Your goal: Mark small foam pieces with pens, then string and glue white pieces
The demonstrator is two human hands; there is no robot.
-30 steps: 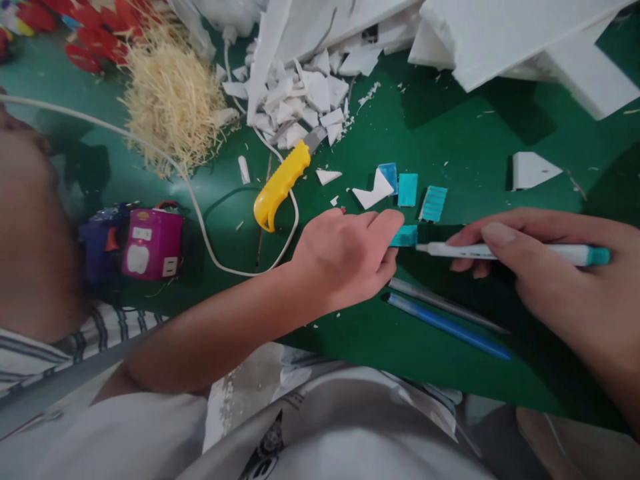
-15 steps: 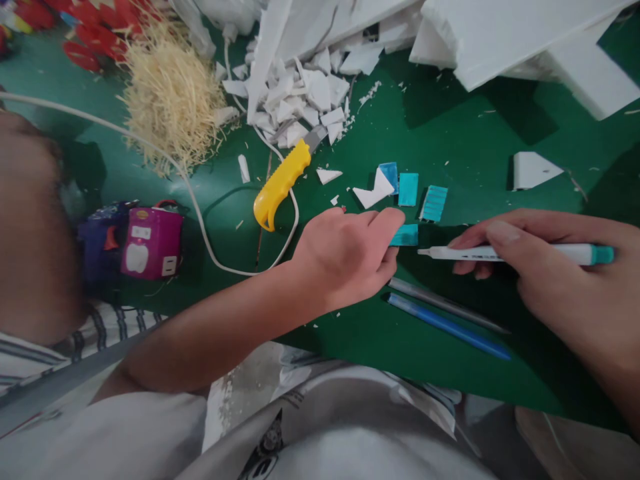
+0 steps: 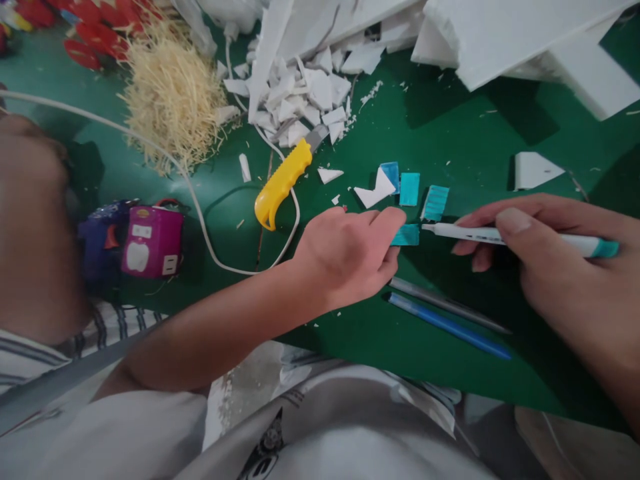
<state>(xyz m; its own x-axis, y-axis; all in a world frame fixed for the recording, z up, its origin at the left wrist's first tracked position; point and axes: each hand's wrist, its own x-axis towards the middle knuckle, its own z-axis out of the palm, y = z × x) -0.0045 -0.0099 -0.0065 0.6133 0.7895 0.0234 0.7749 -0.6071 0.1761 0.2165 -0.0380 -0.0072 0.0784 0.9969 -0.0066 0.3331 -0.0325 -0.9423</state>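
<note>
My left hand [image 3: 353, 252] is closed on a small teal-coloured foam piece [image 3: 407, 235], whose right part sticks out past the fingers. In my right hand [image 3: 545, 240] is a white marker [image 3: 470, 233] with a teal end, its tip close to the piece's right edge; whether they touch I cannot tell. Just beyond the fingers lie a teal rectangle [image 3: 410, 189], a striped teal piece [image 3: 435, 203] and a blue piece [image 3: 391, 177]. A notched white scrap [image 3: 375, 190] partly covers the blue piece. Nearer me rest a blue pen [image 3: 450, 327] and a grey pen [image 3: 450, 306].
A yellow utility knife [image 3: 284, 183] lies over a white cord [image 3: 193, 193], blade toward a heap of white foam scraps [image 3: 305, 93]. Large foam sheets [image 3: 515, 40] fill the back right. Straw [image 3: 173, 100] and a magenta box [image 3: 153, 241] are left, beside another person's arm [image 3: 35, 227].
My right hand has moved the marker slightly away from me, its tip now nearer the piece's upper right corner. My left hand has stayed in place. The other person's arm at left has shifted slightly.
</note>
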